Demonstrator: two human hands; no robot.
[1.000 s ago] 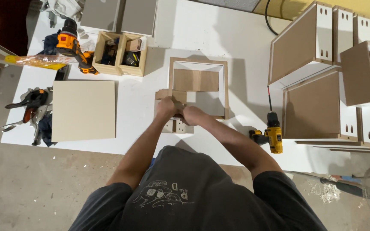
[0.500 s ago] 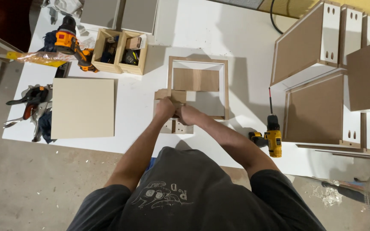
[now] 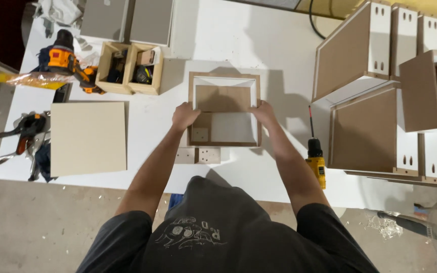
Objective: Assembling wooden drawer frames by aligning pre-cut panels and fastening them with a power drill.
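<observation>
Drawer box [image 3: 224, 109] lies flat on white worktop [image 3: 259, 45] btwn both hands, open side up, roughly square, long axis slightly away from person. Left hand [image 3: 185, 116] grips its left wall, right hand [image 3: 264, 112] its right wall, arms stretched fwd, fingers curled over rims. Small drilled wood piece [image 3: 198, 155] sits just nearer than left hand; yellow drill [image 3: 316, 159] right of right forearm.

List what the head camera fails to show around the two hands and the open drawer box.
- Left hand and right hand: fingertips hidden over the sides of the drawer box.
- Small drilled blocks: hole detail too small; the near edge is close to the person's head.
- Wooden tray: contents dark and too small to identify.
- Stacked drawer boxes: cut off by the right edge.
</observation>
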